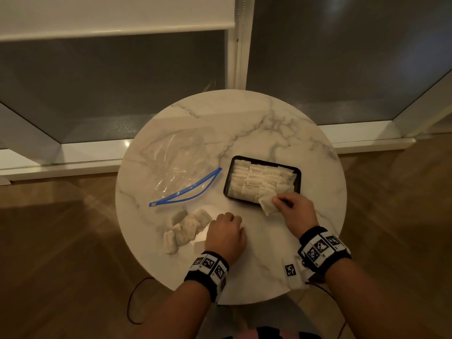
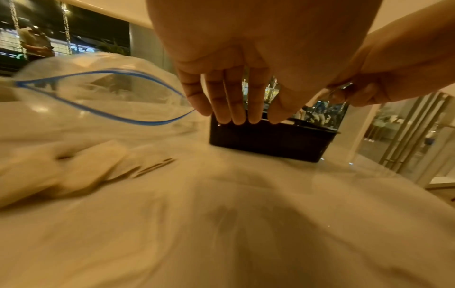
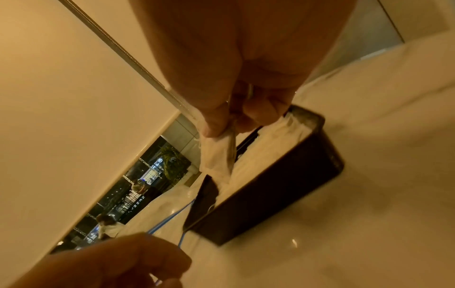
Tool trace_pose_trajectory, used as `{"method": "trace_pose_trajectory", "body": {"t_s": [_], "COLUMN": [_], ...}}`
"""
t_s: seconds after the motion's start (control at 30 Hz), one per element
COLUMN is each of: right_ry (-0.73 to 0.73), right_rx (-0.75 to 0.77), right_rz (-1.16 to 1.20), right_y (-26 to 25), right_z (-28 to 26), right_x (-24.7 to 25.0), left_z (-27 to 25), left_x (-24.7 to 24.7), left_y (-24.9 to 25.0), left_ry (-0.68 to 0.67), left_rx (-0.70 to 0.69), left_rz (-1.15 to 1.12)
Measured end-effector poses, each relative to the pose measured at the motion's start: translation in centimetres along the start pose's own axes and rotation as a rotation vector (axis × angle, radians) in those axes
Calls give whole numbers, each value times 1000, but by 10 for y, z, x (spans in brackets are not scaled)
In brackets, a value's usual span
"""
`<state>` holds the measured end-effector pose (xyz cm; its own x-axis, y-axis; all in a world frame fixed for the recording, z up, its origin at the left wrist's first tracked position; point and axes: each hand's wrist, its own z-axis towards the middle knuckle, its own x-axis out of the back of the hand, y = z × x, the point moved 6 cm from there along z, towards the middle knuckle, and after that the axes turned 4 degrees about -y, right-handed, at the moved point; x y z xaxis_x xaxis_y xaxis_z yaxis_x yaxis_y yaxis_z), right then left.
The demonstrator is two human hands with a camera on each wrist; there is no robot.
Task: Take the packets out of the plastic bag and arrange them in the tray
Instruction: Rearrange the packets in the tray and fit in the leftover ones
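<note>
**Mia:** Head view first. What is the right hand [image 1: 294, 208] doing?

**Sam:** Its grip is pinched on a packet [image 1: 268, 204]. The right wrist view shows the thumb and a finger squeezing the top edge of that packet [image 3: 216, 154]. The packet hangs over the near right corner of the black tray [image 1: 299, 172].

**Mia:** And the left hand [image 1: 226, 232]?

**Sam:** It holds nothing. It is over the surface [image 1: 256, 123] with its back up. In the left wrist view the fingers [image 2: 231, 101] point down, nearly straight and close together. So that grip is loose and open.

**Mia:** What is next to it?

**Sam:** A little pile of loose packets [image 1: 184, 228] lies just to its left, near the front edge of the surface. In the left wrist view they look blurry [image 2: 74, 167].

**Mia:** Is the tray full?

**Sam:** It is nearly full. White packets in rows [image 1: 259, 179] stand side by side in it.

**Mia:** Where is the plastic bag [image 1: 178, 165]?

**Sam:** It lies flat to the left of the tray, behind the loose pile. It is clear, and its blue zip strip [image 1: 186, 190] is open. I cannot tell if any packets are inside.

**Mia:** What is the surface like?

**Sam:** It is round, white marble with grey lines. A wooden floor [image 1: 61, 241] is under it, and windows [image 1: 110, 89] are behind it.
</note>
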<state>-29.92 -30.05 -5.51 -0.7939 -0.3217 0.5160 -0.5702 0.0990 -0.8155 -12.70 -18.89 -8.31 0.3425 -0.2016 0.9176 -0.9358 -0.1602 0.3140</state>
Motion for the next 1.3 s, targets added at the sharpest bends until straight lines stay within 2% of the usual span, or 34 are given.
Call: {"method": "trace_pose_trajectory", "body": {"t_s": [0.13, 0.27, 0.43, 0.57, 0.73, 1.07, 1.17, 1.23, 1.3], "right_ry": [33, -104, -265, -345, -383, -273, -150, -84, -83], "right_rx": [-7, 27, 54, 71, 100, 222, 272, 216, 133], "right_rz": [-106, -389, -690, -826, -925, -876, -716, -544, -410], "right_y": [9, 14, 15, 15, 23, 30, 32, 39, 50], "right_z": [34, 74, 103, 110, 112, 112, 113, 116, 120], "right_x": [41, 50, 38, 24, 16, 29, 39, 47, 49], "left_z": [29, 48, 67, 77, 82, 89, 90, 90, 90], "left_x": [1, -9, -32, -41, -48, -54, -55, -54, -55], "left_y": [52, 87, 104, 105, 106, 115, 116, 117, 116], "left_ry": [95, 64, 2, 22, 55, 16, 10, 1, -27], "left_rx": [-159, -233, -215, -163, -161, -137, -131, -128, -125], "left_rz": [-32, 16, 117, 155, 168, 121, 131, 135, 132]}}
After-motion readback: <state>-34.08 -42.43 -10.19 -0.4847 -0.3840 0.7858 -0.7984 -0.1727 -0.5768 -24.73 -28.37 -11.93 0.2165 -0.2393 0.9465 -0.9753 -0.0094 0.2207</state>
